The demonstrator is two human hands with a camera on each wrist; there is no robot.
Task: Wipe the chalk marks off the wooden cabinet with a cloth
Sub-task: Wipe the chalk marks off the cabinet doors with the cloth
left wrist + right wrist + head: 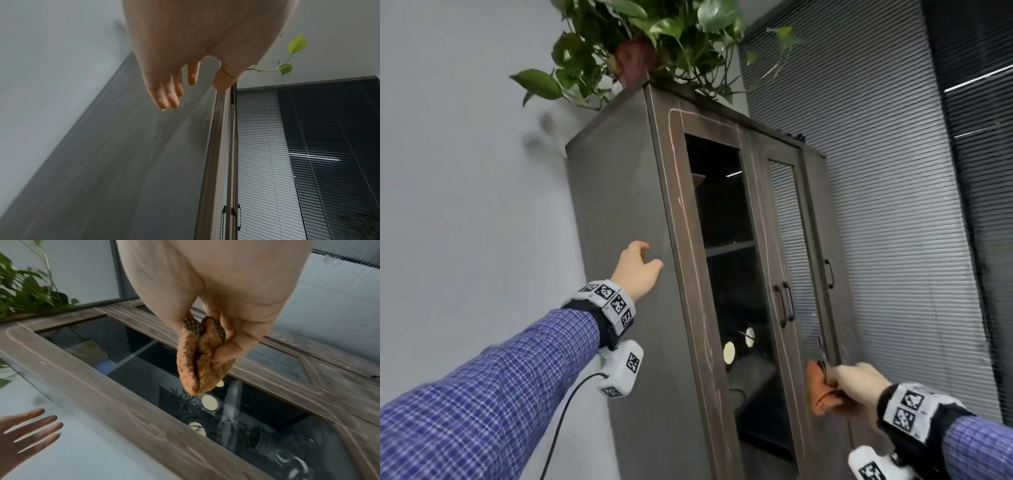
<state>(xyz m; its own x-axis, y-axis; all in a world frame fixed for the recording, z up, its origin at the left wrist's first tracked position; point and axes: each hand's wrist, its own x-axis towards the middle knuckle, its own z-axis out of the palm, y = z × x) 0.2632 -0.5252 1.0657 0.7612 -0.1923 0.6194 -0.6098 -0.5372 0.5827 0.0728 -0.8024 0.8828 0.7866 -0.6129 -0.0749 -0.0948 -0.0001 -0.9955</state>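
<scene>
I see the wooden cabinet [619,192] standing tall at the frame's centre, with a leafy potted plant [635,51] sitting on its top, upper centre.

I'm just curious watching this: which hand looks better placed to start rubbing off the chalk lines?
The right hand: it already grips the orange cloth near the chalked door frame. The left hand is open, holds nothing, beside the cabinet's side panel.

Count: one wooden cabinet [619,192], one orange cloth [820,390], one potted plant [640,44], two hands, three black door handles.
</scene>
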